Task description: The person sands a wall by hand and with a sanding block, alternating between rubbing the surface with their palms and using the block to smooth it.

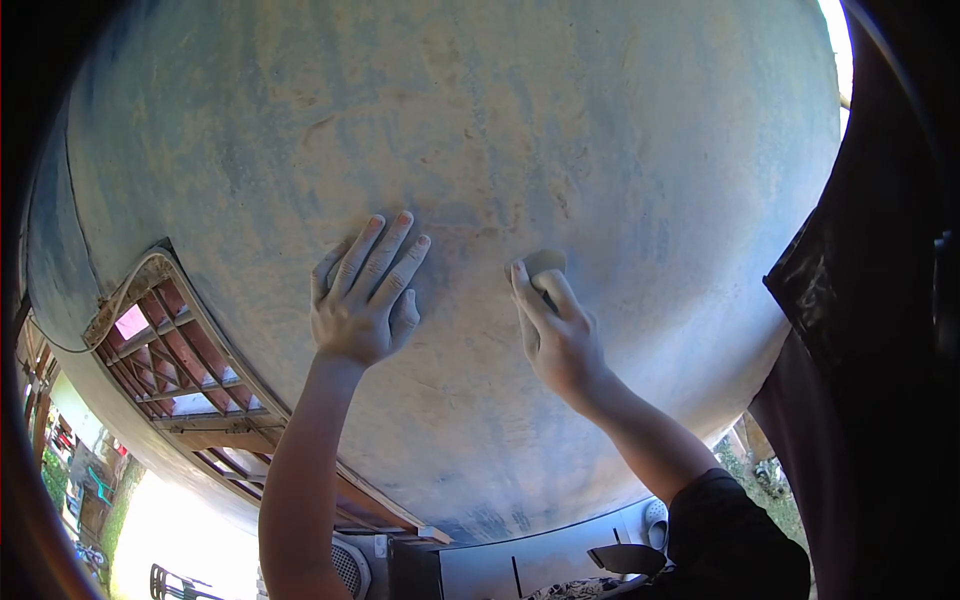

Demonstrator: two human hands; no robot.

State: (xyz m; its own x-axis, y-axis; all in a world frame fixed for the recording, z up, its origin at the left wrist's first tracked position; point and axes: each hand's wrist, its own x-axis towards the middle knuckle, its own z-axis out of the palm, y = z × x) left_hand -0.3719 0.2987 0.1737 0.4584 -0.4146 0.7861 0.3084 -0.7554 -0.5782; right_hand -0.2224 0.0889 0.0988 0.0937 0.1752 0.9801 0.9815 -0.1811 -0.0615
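Observation:
A large curved surface (pixel 460 130), patchy grey, blue and tan, fills most of the head view. My left hand (pixel 368 290) lies against it with the fingers spread, holding nothing. To its right, my right hand (pixel 556 325) presses a small dark pad (pixel 544 263) on the same surface, the fingers curled over it. Pale dust coats both hands. Most of the pad is hidden under the fingers.
At the left, a framed opening (pixel 185 350) with brown lattice bars breaks the surface. Dark cloth or sheeting (pixel 850 330) hangs at the right. A round speaker-like grille (pixel 348 568) shows at the bottom.

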